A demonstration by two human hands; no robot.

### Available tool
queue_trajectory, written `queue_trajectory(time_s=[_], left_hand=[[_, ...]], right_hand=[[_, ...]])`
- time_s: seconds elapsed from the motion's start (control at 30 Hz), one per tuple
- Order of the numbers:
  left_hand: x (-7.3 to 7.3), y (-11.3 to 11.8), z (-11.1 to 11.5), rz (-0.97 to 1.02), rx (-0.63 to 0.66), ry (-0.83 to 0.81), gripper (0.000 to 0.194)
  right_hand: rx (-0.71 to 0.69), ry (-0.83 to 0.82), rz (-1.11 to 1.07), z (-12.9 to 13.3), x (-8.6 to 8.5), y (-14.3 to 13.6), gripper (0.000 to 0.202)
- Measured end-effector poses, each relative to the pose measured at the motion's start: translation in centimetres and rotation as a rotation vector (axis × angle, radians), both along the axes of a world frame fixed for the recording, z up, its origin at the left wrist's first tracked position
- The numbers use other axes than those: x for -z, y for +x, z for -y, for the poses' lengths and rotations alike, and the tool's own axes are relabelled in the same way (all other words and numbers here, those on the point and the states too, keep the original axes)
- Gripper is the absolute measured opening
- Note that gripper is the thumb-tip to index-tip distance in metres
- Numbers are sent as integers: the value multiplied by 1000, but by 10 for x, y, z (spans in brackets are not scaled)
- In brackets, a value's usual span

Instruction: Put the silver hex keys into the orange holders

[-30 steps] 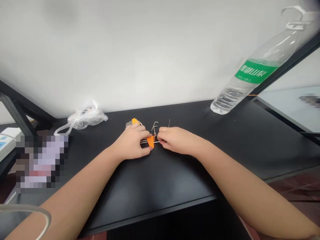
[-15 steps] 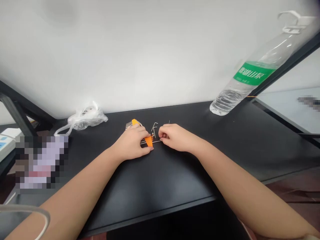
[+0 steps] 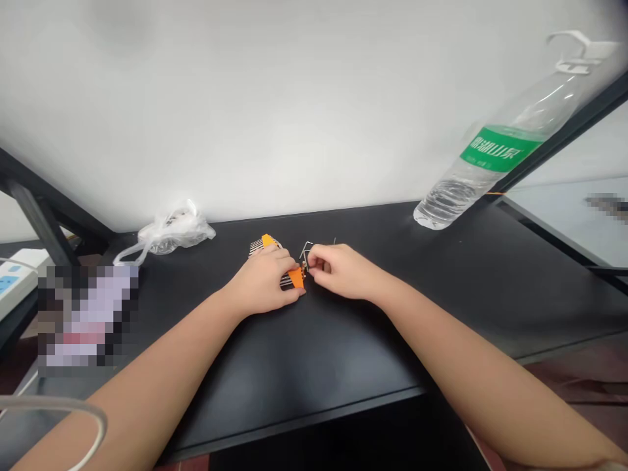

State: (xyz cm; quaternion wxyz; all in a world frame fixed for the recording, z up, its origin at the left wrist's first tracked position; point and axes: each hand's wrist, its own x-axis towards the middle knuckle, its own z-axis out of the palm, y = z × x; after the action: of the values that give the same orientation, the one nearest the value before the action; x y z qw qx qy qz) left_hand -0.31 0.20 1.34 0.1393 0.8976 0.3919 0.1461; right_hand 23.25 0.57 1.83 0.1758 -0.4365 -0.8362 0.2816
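An orange holder (image 3: 296, 277) with several metal hex keys lies on the black table (image 3: 314, 353). My left hand (image 3: 262, 282) lies over it and grips it, with the key ends sticking out at the far left. My right hand (image 3: 338, 269) is just right of the holder, its fingertips pinched on a thin hex key (image 3: 307, 250) at the holder's right end. Another loose hex key peeks out behind my right hand.
A clear water bottle (image 3: 490, 157) with a green label stands at the back right. A crumpled plastic bag (image 3: 169, 232) lies at the back left. A white power strip (image 3: 14, 281) sits at the far left. The table's front edge runs below my forearms.
My right hand has moved left, close to the holder, and now pinches a hex key at its end. My left hand has stayed on the holder.
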Motion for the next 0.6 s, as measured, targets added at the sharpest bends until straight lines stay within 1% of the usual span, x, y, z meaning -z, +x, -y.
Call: queue_trajectory(time_s=[0.1, 0.17, 0.2, 0.27, 0.4, 0.5, 0.6], left_hand=[[0, 1, 1, -14, -21, 16, 25], [0, 1, 1, -27, -36, 30, 25], [0, 1, 1, -32, -41, 36, 25], [0, 1, 1, -36, -48, 42, 25], [0, 1, 1, -28, -48, 38, 25], [-1, 1, 0, -33, -43, 27, 25], [0, 1, -1, -30, -42, 23, 26]], right_hand=[[12, 153, 76, -10, 8, 8, 30], [-13, 180, 154, -13, 11, 10, 38], [-23, 190, 198, -13, 11, 10, 38], [-12, 223, 280, -11, 10, 10, 33], [45, 294, 439, -7, 1, 9, 22], [39, 259, 545, -4, -5, 10, 16], [9, 214, 598, 2, -9, 10, 9]])
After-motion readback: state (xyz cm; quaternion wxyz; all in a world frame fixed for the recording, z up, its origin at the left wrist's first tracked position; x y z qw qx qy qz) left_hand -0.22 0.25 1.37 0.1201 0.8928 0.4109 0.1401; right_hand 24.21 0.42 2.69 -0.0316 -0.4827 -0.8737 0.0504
